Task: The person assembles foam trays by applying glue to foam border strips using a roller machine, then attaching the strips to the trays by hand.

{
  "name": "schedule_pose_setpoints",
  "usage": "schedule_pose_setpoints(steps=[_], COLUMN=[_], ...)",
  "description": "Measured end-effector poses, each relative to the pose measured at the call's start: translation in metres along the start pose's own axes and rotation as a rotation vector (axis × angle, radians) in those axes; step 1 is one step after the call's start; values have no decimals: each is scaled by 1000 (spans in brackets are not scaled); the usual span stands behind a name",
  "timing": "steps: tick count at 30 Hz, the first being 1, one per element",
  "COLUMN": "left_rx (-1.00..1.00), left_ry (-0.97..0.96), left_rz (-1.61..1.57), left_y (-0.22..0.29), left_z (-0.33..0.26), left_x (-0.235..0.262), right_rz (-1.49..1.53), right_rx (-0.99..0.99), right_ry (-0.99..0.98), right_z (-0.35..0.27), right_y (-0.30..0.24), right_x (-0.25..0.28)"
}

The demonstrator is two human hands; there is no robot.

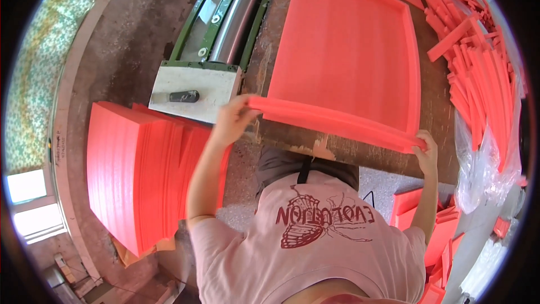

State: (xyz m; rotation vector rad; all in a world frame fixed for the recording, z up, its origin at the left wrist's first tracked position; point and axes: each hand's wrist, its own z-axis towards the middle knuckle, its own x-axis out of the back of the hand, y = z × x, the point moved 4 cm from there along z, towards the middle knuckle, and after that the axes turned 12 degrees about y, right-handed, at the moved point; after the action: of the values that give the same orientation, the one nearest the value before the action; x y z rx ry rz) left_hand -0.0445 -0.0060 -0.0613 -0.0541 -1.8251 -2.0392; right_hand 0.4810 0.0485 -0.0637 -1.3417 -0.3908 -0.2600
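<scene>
A large red foam sheet (pixel 343 56) lies flat on the worn brown tabletop (pixel 441 101) in front of me. Narrow raised borders run along its right and far sides. Across its near edge I hold a long red foam strip (pixel 337 119), one end in each hand. My left hand (pixel 232 117) is closed on the strip's left end, the fingers partly hidden. My right hand (pixel 427 151) pinches the right end near the sheet's near right corner. The strip lies over or close above the near edge; whether it touches all along, I cannot tell.
Left of the sheet stands a green machine with a steel roller (pixel 239 19) and a white end box (pixel 197 81) with a black handle. A tall stack of red foam sheets (pixel 121 163) is at my left. Loose foam strips (pixel 478 84) in clear plastic lie at right.
</scene>
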Motion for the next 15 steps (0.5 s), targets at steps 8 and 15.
schedule_pose_setpoints(steps=[8,15], left_rx=[-160,-191], left_ry=[-96,-150], left_rz=[242,293], left_y=[-47,-47], left_z=[-5,-4], left_x=[-34,-30], right_rz=[-326,-345], right_rx=[96,91], right_ry=[82,80], right_z=[-28,-27], right_y=[-3,-6], right_x=[-7,-18])
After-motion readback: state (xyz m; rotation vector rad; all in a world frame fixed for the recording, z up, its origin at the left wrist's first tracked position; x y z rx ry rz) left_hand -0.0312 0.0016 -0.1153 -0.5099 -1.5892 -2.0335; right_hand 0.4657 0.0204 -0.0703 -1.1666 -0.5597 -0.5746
